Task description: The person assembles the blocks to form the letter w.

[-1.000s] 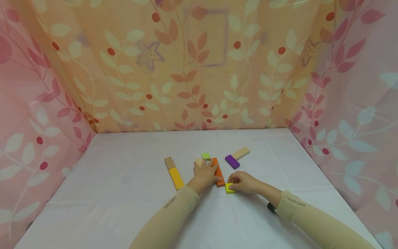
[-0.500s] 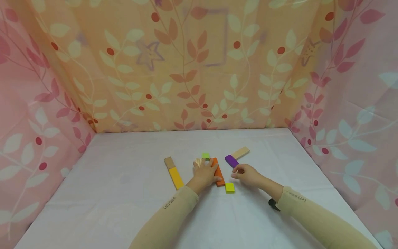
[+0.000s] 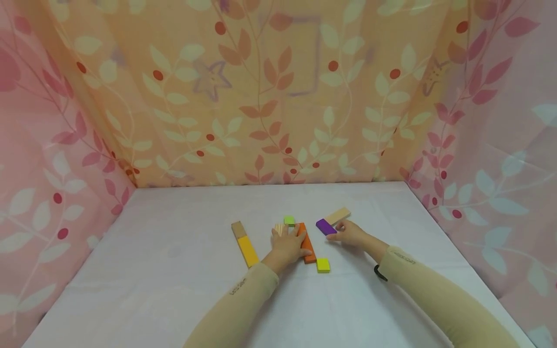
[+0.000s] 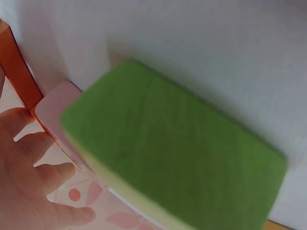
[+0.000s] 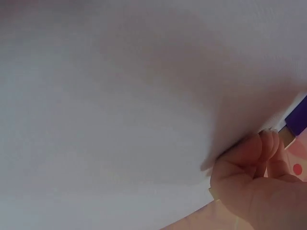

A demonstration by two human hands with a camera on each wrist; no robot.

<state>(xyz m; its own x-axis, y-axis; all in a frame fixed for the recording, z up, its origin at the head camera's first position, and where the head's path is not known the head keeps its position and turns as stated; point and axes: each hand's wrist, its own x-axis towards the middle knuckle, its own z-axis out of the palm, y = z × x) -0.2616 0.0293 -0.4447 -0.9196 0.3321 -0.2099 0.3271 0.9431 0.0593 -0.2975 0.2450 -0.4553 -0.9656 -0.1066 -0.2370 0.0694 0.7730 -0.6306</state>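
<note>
My left hand (image 3: pixel 286 245) lies with fingers spread over the middle of the block layout, its thumb on the orange block (image 3: pixel 308 249). A striped block (image 3: pixel 280 229) shows at its fingertips, a light green square block (image 3: pixel 289 221) just beyond. In the left wrist view, a pink block (image 4: pixel 56 108) and a large green block (image 4: pixel 175 146) lie beside the hand. My right hand (image 3: pixel 351 234) has bent fingers right at the near end of the purple block (image 3: pixel 326 226). Against that block lies a plain wooden block (image 3: pixel 338 215). A yellow square block (image 3: pixel 323 265) touches the orange block's near end.
To the left, a brown block (image 3: pixel 238 229) and an amber block (image 3: pixel 248 251) lie end to end. A black object (image 3: pixel 380 273) shows beside the right sleeve. White cloth (image 3: pixel 165 270) covers the table, with patterned curtains (image 3: pixel 270 106) around it.
My right hand has let go of the yellow square block and moved away and up to the purple block. My left hand has stayed in place on the blocks.
</note>
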